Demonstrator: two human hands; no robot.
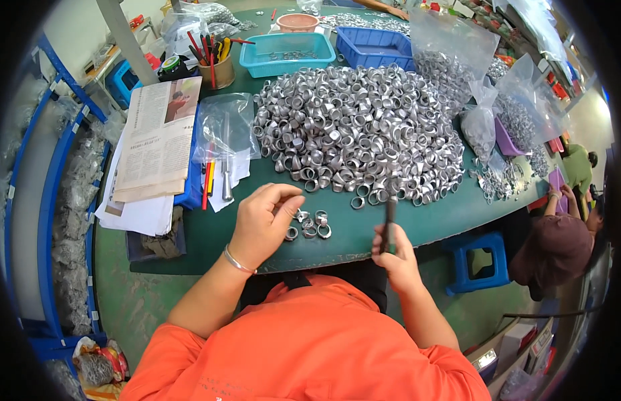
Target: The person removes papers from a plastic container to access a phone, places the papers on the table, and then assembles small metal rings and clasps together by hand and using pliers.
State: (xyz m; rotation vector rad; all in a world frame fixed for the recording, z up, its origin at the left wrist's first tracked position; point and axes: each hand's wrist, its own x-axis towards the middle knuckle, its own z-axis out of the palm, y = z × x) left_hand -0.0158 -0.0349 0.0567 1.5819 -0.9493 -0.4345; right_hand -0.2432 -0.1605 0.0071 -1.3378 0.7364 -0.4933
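Note:
My right hand (398,259) is wrapped round a dark-handled tool (390,215) that points away from me; its far end blurs against the ring pile, so its kind is unclear. Over the table's front part, my left hand (260,224) has its fingers curled, thumb and forefinger close together; anything between them is hidden. Just right of its thumb, a small group of metal rings (309,228) lies on the green table (210,242). Beyond both hands rises a large heap of silver-grey rings (357,127).
Left of the heap are a folded newspaper (153,144), a clear plastic bag (225,123) and a cup of pliers (220,72). Behind it stand a turquoise basin (287,55) and a blue basket (374,48). A blue stool (479,262) and another person (558,244) are at right.

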